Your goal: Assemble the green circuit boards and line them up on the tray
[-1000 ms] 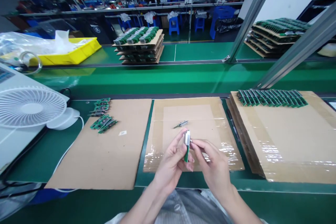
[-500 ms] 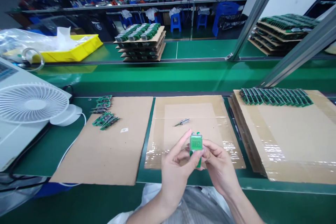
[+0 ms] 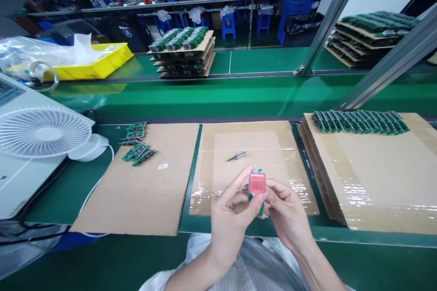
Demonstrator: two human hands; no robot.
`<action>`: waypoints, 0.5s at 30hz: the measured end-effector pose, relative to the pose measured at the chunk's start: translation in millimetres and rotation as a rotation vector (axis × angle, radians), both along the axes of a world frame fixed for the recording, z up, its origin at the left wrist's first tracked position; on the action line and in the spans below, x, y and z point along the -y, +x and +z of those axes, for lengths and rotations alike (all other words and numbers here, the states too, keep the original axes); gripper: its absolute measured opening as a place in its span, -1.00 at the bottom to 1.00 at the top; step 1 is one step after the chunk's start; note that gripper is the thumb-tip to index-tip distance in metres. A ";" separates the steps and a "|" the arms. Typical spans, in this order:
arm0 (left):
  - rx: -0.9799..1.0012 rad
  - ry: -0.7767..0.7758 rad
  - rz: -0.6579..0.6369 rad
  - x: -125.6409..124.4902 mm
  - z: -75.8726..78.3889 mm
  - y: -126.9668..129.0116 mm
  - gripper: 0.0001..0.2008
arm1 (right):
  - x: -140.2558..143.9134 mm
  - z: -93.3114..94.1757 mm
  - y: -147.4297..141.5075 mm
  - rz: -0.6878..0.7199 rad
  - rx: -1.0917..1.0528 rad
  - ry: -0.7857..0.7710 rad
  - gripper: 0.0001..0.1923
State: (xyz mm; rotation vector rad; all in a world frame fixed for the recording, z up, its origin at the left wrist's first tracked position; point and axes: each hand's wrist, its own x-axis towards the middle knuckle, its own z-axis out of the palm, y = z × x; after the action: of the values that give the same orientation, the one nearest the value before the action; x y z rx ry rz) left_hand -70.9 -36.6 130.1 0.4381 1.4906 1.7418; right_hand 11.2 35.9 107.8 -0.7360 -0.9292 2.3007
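Note:
Between my two hands is a small green circuit board with a display (image 3: 257, 183), held upright over the middle cardboard sheet (image 3: 205, 182). Its screen glows red with dark digits. My left hand (image 3: 232, 209) pinches it, with the thumb across the front below the screen. My right hand (image 3: 287, 211) grips its right edge with thumb and fingers; some fingertips are hidden behind the board. Just beyond, a second small board (image 3: 236, 156) with a pale metallic part lies on the cardboard.
Several loose circuit boards (image 3: 138, 152) lie on the left cardboard (image 3: 136, 200), near a white fan (image 3: 48, 134). A row of boards (image 3: 360, 121) lines the back of the right cardboard stack (image 3: 382, 182). Beyond stand layered board stacks (image 3: 182, 54) and a yellow bin (image 3: 99, 70).
The display's light has turned from green to red. Both hands keep the same hold on the board, and the view has shifted slightly.

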 end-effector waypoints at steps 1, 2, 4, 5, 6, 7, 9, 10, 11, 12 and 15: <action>0.001 -0.008 -0.016 0.0 -0.5 -0.2 -0.48 | -0.1 -2.3 0.0 0.003 0.006 0.016 -0.80; -0.002 -0.022 -0.038 0.1 -1.3 -1.0 -0.47 | -0.1 -4.5 -0.2 -0.003 0.020 0.038 -0.80; -0.058 -0.062 -0.100 -0.2 -4.4 -4.9 -0.48 | -0.2 -9.2 -0.9 -0.049 0.075 0.122 -0.80; -0.126 -0.086 -0.132 -0.7 -7.3 -8.3 -0.50 | -0.8 -12.2 -1.1 -0.081 0.116 0.182 -0.80; -0.221 -0.117 -0.162 -1.6 -11.4 -12.6 -0.52 | -2.2 -16.0 -1.2 -0.116 0.167 0.249 -0.81; -0.339 -0.153 -0.185 -3.0 -16.8 -17.9 -0.54 | -4.5 -20.9 -0.9 -0.150 0.222 0.313 -0.80; -0.615 -0.224 -0.183 -7.4 -30.6 -30.2 -0.55 | -12.1 -33.9 0.6 -0.228 0.337 0.407 -0.78; -0.755 -0.242 -0.160 -10.3 -38.5 -36.8 -0.58 | -17.0 -41.7 1.8 -0.275 0.389 0.432 -0.76; -0.878 -0.246 -0.134 -13.6 -46.6 -43.2 -0.64 | -22.2 -49.9 3.2 -0.327 0.433 0.446 -0.73; -0.977 -0.238 -0.109 -17.0 -54.4 -49.3 -0.72 | -27.3 -58.0 4.7 -0.374 0.469 0.453 -0.70; -1.129 -0.204 -0.087 -27.1 -74.2 -63.0 -0.91 | -38.3 -78.2 8.4 -0.446 0.518 0.465 -0.68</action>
State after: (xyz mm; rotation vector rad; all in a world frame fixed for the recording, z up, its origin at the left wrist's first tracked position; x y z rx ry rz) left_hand -133.9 -9.5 56.0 1.5054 2.3041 1.2426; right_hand 19.6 74.2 29.6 -1.2058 -1.3064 1.4522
